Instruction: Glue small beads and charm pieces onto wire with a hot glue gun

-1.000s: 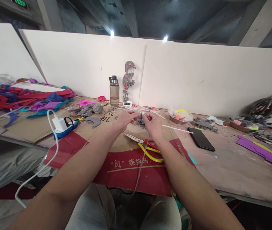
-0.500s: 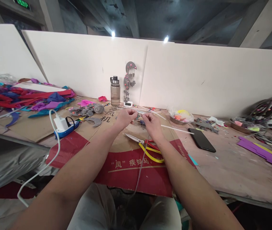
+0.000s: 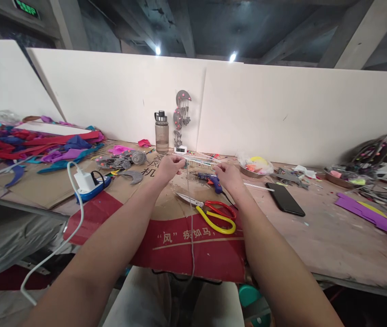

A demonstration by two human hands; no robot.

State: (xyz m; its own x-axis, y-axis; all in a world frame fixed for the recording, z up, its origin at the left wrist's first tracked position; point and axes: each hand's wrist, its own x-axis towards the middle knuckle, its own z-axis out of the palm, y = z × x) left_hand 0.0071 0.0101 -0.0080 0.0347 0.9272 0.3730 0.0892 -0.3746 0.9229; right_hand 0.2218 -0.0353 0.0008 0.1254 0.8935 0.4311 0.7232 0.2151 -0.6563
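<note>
My left hand is pinched on one end of a thin grey yarn, which hangs down over the cardboard's front edge. My right hand is apart from it, fingers pressed together on something thin that I cannot make out. A blue glue gun lies between the hands, nearer the right one. Scissors with one red and one yellow handle rest on the red part of the cardboard, below the hands. Pale thin sticks show behind the fingers.
At the back stand a bottle, a small white clock and a grey hanging ornament. A phone lies at the right. A blue power strip with a white plug is at the left, beside coloured felt.
My hands have moved apart, left hand leftward and right hand rightward. The glue gun and the scissors' red handle now show more fully. The hanging yarn has shifted left.
</note>
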